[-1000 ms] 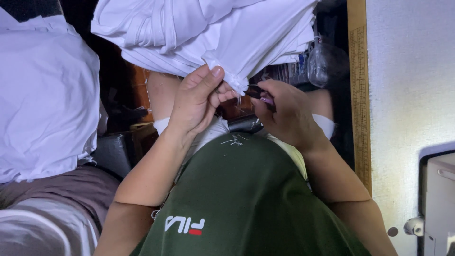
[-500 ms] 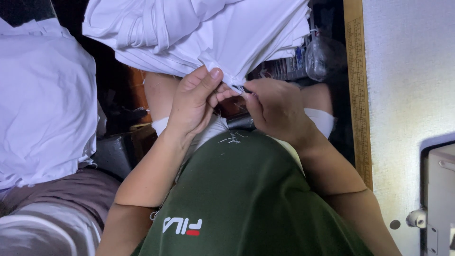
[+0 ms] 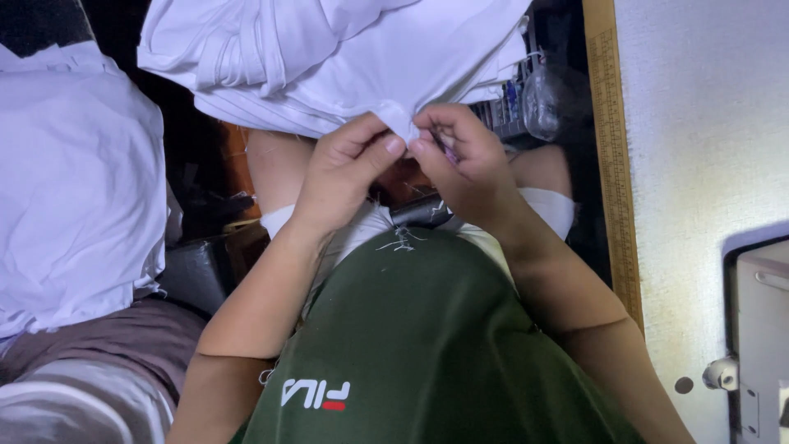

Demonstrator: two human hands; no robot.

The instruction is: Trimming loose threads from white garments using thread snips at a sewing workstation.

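Left of the hands, well apart: a big heap of white cloth [image 3: 74, 189] over a brownish cushion [image 3: 99, 345]. Just below the hands: a small dark object [image 3: 421, 210], loose thread bits [image 3: 400, 240] on a green shirt [image 3: 411, 345]. Right of the hands: a clear plastic bottle [image 3: 538, 103], a wooden ruler [image 3: 612, 148] edging a white table [image 3: 707, 123], a pale grey machine [image 3: 760, 329] lower right.

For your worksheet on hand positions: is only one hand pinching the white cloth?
No, both the left hand and right hand pinch the white cloth.
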